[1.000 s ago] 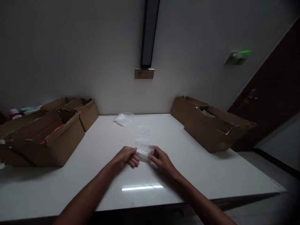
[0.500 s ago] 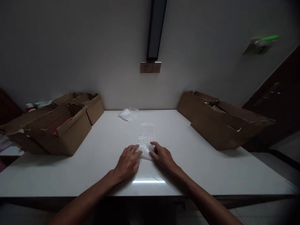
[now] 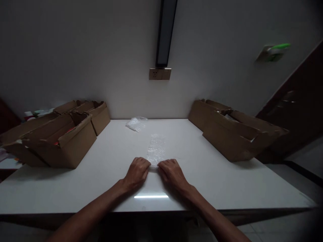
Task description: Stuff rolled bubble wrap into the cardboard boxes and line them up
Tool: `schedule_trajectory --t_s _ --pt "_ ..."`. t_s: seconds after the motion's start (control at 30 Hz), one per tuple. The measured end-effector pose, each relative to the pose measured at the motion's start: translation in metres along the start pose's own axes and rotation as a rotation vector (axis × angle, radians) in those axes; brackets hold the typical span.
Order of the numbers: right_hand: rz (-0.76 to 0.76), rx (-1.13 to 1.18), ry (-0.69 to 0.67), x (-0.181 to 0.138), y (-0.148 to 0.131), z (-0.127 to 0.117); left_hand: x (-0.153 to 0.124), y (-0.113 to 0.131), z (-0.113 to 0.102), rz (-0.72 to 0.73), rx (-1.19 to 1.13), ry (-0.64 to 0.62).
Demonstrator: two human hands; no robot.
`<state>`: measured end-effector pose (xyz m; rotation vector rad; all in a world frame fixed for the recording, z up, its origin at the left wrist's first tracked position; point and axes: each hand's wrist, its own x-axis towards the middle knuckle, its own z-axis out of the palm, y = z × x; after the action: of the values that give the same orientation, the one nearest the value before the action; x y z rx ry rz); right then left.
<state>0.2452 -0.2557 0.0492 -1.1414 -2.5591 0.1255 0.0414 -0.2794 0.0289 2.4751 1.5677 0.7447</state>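
Note:
A strip of clear bubble wrap lies flat on the white table, its long side running away from me. My left hand is closed on the near left corner, fingers curled and pressed together. At the near right corner, my right hand pinches the same edge in a like manner. Only a narrow gap of bubble wrap shows between the two hands. The fingertips are partly hidden by the knuckles.
Another crumpled piece of clear plastic wrap lies near the wall. Open cardboard boxes stand on the left and right of the table. A wall socket sits above the back edge.
Both hands have gone from loosely spread fingers to closed pinches on the near edge of the bubble wrap. The view has shifted slightly.

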Motion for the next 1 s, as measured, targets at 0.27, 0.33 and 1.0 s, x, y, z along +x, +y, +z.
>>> schedule_trajectory --t_s 0.27,0.33,1.0 --pt "0.079 0.255 0.028 -0.033 0.004 -0.002 -0.02 0.014 -0.019 -0.15 -0.174 -0.119" --pt "0.042 0.174 0.19 -0.04 0.004 0.002 -0.014 0.011 -0.014 -0.176 -0.153 -0.107" --pt "-0.07 0.168 0.227 -0.064 -0.015 0.001 -0.049 0.013 -0.02 -0.187 -0.178 -0.07"
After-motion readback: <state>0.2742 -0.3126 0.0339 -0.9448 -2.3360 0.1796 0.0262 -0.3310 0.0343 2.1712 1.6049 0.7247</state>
